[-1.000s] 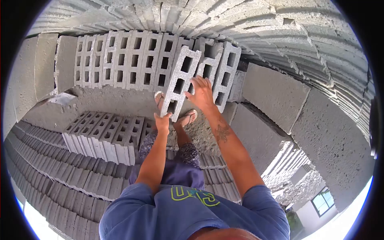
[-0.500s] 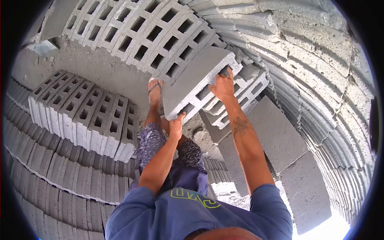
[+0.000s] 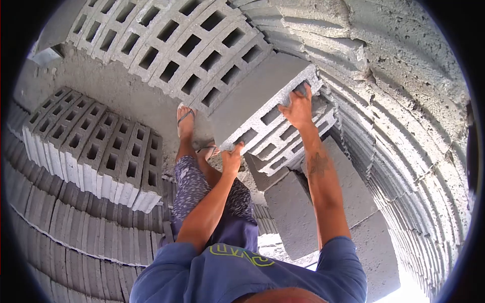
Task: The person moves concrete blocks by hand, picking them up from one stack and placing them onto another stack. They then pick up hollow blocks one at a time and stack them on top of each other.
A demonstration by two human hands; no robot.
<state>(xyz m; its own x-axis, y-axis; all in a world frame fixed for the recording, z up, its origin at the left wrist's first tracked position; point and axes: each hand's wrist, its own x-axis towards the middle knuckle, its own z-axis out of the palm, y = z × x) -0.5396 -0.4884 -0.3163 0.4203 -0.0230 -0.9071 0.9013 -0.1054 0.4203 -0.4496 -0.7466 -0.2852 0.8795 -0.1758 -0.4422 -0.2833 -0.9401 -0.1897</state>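
Observation:
A grey concrete hollow block lies tilted beside the end of a row of similar blocks, its smooth broad face up and its holed edge toward me. At its near left corner my left hand grips the edge, thumb by a hole. My right hand is hooked onto the same edge farther right, with fingers in a hole. Two more hollow blocks show just below it, holes facing me. The row of standing hollow blocks runs off to the upper left, holes upward.
At left, another group of hollow blocks stands on stacked blocks. A tall wall of stacked blocks curves up on the right. Flat block faces lie below my right arm. My sandalled foot is on the dusty ground.
The held block has moved to the right and slightly away, with both hands still on it. The view has shifted, and my second foot now shows.

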